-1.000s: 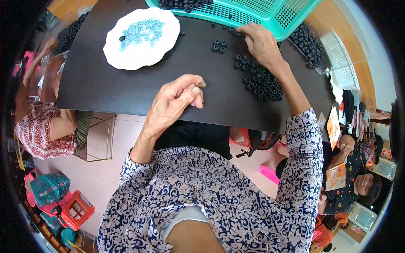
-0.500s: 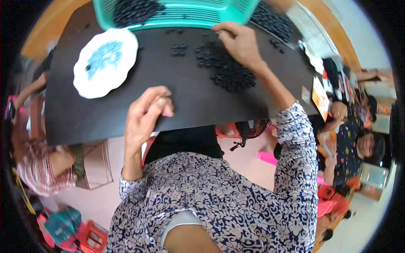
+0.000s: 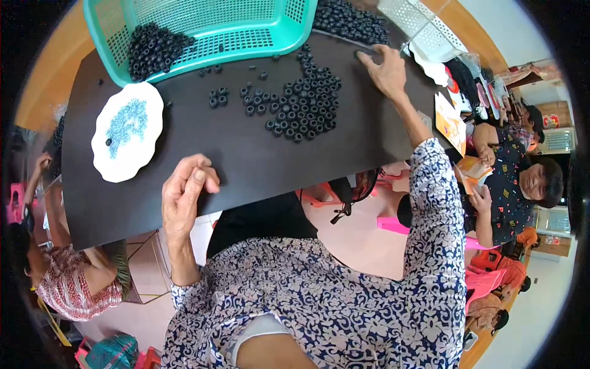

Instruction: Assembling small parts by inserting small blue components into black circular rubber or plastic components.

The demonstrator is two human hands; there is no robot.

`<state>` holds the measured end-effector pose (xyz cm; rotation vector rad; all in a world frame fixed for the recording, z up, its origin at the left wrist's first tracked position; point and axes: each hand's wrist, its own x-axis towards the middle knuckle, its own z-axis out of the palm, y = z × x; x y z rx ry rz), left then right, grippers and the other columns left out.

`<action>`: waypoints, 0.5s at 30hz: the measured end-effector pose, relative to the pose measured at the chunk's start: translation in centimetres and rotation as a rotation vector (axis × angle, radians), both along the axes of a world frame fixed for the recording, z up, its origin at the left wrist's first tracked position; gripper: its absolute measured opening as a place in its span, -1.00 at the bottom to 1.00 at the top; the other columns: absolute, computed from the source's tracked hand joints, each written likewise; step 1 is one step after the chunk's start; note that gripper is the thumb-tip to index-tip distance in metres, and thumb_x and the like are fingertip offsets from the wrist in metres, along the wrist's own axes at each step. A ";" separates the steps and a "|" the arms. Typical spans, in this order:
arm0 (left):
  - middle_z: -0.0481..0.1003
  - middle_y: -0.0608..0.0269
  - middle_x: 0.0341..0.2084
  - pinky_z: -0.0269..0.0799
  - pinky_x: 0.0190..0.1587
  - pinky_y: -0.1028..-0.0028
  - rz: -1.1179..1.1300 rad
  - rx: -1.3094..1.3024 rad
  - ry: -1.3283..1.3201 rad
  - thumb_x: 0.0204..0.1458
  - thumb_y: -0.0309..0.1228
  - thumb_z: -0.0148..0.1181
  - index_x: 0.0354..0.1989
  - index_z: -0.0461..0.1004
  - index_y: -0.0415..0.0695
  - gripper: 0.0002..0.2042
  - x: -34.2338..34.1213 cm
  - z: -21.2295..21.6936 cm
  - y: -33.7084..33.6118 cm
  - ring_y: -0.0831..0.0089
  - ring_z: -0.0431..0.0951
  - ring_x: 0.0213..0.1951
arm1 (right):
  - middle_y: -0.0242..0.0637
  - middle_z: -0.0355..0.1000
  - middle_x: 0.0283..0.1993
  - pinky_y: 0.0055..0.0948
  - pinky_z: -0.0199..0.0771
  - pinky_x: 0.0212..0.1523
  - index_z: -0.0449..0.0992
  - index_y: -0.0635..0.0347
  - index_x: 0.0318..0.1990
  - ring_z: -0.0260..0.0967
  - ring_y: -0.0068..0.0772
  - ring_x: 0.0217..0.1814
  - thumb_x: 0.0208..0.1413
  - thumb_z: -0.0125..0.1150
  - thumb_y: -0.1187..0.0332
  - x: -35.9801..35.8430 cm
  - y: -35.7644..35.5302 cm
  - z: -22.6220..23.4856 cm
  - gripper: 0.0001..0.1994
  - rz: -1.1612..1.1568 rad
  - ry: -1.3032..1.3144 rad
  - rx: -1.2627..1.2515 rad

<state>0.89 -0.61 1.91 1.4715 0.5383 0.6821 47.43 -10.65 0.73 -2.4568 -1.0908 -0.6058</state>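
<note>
My left hand (image 3: 185, 192) is curled above the front of the dark table, thumb pressed against bent fingers; anything inside is hidden. My right hand (image 3: 388, 75) reaches to the far right, thumb and fingers apart, beside a heap of black ring-shaped beads (image 3: 351, 23) at the back. Between the hands, a loose spread of black beads (image 3: 305, 104) lies on the table, with smaller clusters to its left. A white scalloped plate (image 3: 103, 161) on the left holds tiny blue beads (image 3: 127, 125) and one black bead. The green basket (image 3: 243, 50) behind holds another black bead heap (image 3: 153, 50).
Papers with orange print (image 3: 450, 123) lie at the table's right edge, near a white perforated basket (image 3: 424, 27). A person in a dark patterned top (image 3: 507, 163) sits to the right holding an orange packet. Another person in a red-and-white top (image 3: 77, 280) is at the left.
My right hand has moved right, away from the bead spread and the basket rim, and its fingers have spread. My left hand stays curled. The view has shifted, showing more of the basket.
</note>
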 end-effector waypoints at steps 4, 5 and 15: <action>0.41 0.23 -0.58 0.37 -0.22 0.46 0.021 -0.004 0.078 0.21 -0.43 -0.03 -0.13 0.38 -0.39 -0.77 0.4 1.0 -0.4 0.46 0.42 -0.41 | -0.14 0.44 -0.17 -0.15 0.40 -0.07 0.54 0.06 -0.18 0.39 -0.05 -0.09 0.00 0.27 -0.04 0.9 1.5 -0.5 -0.61 0.067 -0.014 -0.063; 0.42 0.22 -0.58 0.37 -0.22 0.46 0.015 -0.004 0.064 0.21 -0.42 -0.03 -0.14 0.38 -0.39 -0.77 0.4 0.9 -0.4 0.46 0.42 -0.41 | -0.16 0.44 -0.21 -0.15 0.41 -0.10 0.53 0.06 -0.22 0.39 -0.06 -0.13 0.01 0.27 -0.01 0.4 1.7 -0.8 -0.65 0.074 0.008 -0.075; 0.43 0.24 -0.59 0.39 -0.23 0.46 0.033 0.006 0.040 0.22 -0.41 -0.02 -0.18 0.41 -0.33 -0.79 0.2 0.6 -0.7 0.48 0.44 -0.41 | -0.18 0.44 -0.33 -0.15 0.46 -0.27 0.46 0.15 -0.31 0.46 -0.10 -0.28 0.05 0.21 0.04 0.4 1.8 -0.3 -0.67 0.242 0.037 -0.101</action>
